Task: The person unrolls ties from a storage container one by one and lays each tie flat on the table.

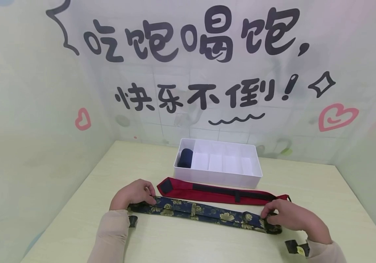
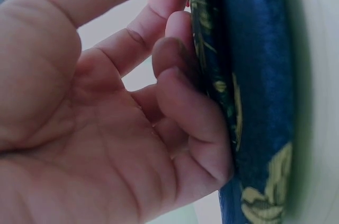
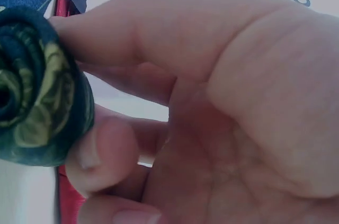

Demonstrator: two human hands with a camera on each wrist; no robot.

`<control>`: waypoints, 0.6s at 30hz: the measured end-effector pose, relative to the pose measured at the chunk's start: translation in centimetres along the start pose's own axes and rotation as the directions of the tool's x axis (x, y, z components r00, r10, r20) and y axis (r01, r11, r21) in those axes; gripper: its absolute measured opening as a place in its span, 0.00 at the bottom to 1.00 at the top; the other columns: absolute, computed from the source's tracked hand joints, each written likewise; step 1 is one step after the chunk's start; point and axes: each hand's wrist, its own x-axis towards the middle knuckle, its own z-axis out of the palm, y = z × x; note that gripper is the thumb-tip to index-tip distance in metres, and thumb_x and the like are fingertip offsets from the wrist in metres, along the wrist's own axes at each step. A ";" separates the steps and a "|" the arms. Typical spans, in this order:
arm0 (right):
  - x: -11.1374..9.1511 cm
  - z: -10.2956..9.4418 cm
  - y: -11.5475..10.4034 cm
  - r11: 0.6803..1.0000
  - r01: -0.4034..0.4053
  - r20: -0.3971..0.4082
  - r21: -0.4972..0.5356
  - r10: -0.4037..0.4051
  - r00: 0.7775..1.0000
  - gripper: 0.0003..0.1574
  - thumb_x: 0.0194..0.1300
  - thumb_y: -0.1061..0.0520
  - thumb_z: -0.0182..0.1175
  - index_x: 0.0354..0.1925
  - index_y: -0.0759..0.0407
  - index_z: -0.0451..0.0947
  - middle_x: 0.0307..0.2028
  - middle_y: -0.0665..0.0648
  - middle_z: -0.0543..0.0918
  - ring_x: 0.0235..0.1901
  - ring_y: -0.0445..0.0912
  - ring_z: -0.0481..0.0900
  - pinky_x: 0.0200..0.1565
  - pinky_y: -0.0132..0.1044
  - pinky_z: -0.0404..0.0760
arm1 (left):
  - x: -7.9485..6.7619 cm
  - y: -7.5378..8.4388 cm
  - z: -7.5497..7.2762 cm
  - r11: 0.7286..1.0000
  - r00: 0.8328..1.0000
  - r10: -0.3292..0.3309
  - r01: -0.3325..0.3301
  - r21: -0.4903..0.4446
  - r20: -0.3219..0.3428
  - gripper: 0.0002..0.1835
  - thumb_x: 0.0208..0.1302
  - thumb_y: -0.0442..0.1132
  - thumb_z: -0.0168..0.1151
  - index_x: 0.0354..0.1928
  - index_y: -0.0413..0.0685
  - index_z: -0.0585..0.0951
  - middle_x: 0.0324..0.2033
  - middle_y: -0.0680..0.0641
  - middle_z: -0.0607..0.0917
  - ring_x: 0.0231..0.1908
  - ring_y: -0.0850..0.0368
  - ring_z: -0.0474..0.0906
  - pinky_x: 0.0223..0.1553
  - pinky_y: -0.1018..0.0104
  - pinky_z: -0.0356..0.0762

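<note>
A navy necktie (image 1: 207, 214) with gold flowers lies lengthwise across the table, its right end wound into a small roll (image 3: 45, 94). My right hand (image 1: 294, 217) grips that roll between thumb and fingers, the coils showing plainly in the right wrist view. At the other end my left hand (image 1: 136, 192) pinches the necktie's upper edge, and its other fingers (image 2: 196, 123) curl against the cloth. Just behind lies a red necktie (image 1: 181, 190), laid out flat with its dark underside strip and loop facing up.
Behind the neckties stands a white divided box (image 1: 219, 179) with several compartments. A rolled dark blue necktie (image 1: 186, 158) sits in its leftmost one. Printed sheets (image 1: 188, 128) hang behind and on both sides of the pale wooden table (image 1: 188, 244).
</note>
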 end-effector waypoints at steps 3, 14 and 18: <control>-0.1 0.1 0.0 1.000 -0.021 0.005 0.023 0.021 1.000 0.03 0.66 0.57 0.65 0.38 0.53 0.82 0.39 0.50 0.84 0.35 0.42 0.74 0.36 0.35 0.73 | -0.1 0.0 0.0 1.000 1.000 0.005 -0.005 0.003 -0.001 0.09 0.55 0.37 0.75 0.34 0.47 0.83 0.28 0.50 0.82 0.30 0.55 0.73 0.33 0.63 0.69; -0.1 0.6 -0.4 1.000 -0.022 -0.027 -0.002 0.022 0.999 0.10 0.62 0.55 0.70 0.39 0.54 0.79 0.35 0.50 0.81 0.30 0.40 0.71 0.32 0.33 0.71 | 0.0 -0.4 0.0 1.000 1.000 -0.004 0.004 0.002 -0.013 0.09 0.55 0.37 0.75 0.34 0.48 0.83 0.29 0.50 0.82 0.32 0.55 0.74 0.34 0.63 0.69; -0.6 0.3 0.2 1.000 -0.019 -0.022 -0.016 0.018 1.000 0.07 0.62 0.58 0.67 0.40 0.51 0.82 0.41 0.50 0.84 0.35 0.40 0.73 0.36 0.33 0.73 | 0.1 -0.5 0.1 1.000 1.000 0.002 -0.002 0.003 -0.018 0.09 0.54 0.37 0.75 0.33 0.48 0.82 0.29 0.50 0.82 0.31 0.55 0.74 0.33 0.63 0.69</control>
